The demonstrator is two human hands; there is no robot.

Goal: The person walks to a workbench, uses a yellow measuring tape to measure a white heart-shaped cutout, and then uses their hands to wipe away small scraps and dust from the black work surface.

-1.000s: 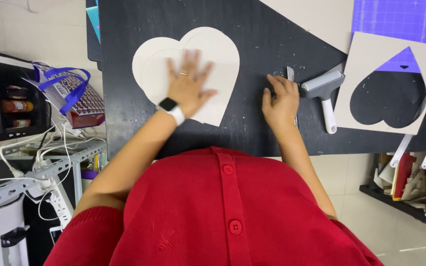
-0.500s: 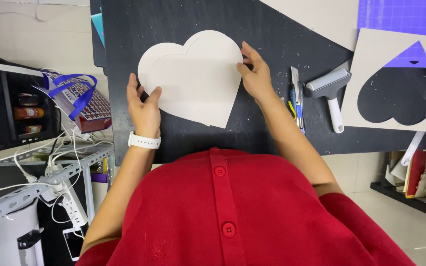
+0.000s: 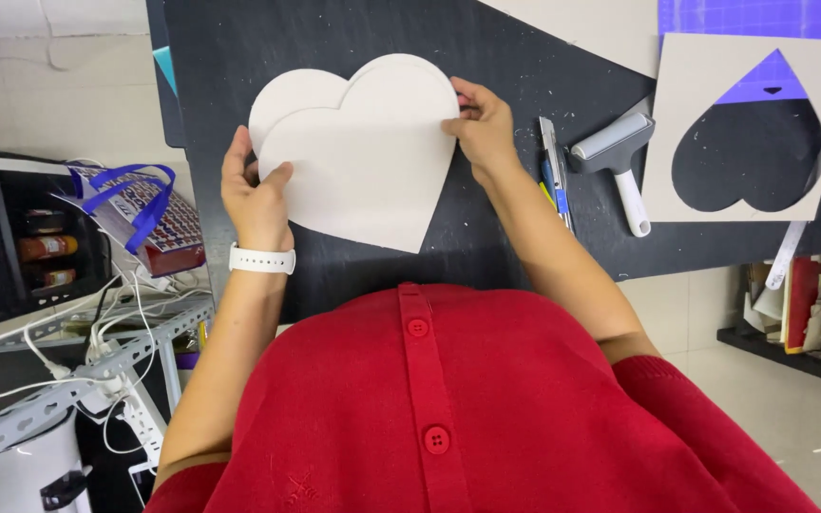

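Two pale cardboard hearts lie stacked on a black table (image 3: pixel 525 66), the upper heart (image 3: pixel 363 161) shifted a little to the right of the lower heart (image 3: pixel 282 95). My left hand (image 3: pixel 257 195), with a white watch at the wrist, grips the left edge of the upper heart, thumb on top. My right hand (image 3: pixel 479 128) pinches its right lobe. Both points of the hearts face me.
Right of my right hand lie a utility knife (image 3: pixel 553 161) and a grey hand roller (image 3: pixel 620 157). Further right is a cardboard sheet with a heart-shaped hole (image 3: pixel 686 123) over a purple cutting mat (image 3: pixel 762 19). A shelf with a blue-handled bag (image 3: pixel 140 214) and cables stands left.
My hands went from pressing flat on the table and heart to gripping the heart's two edges. The upper heart has slid right, so the lower one now shows.
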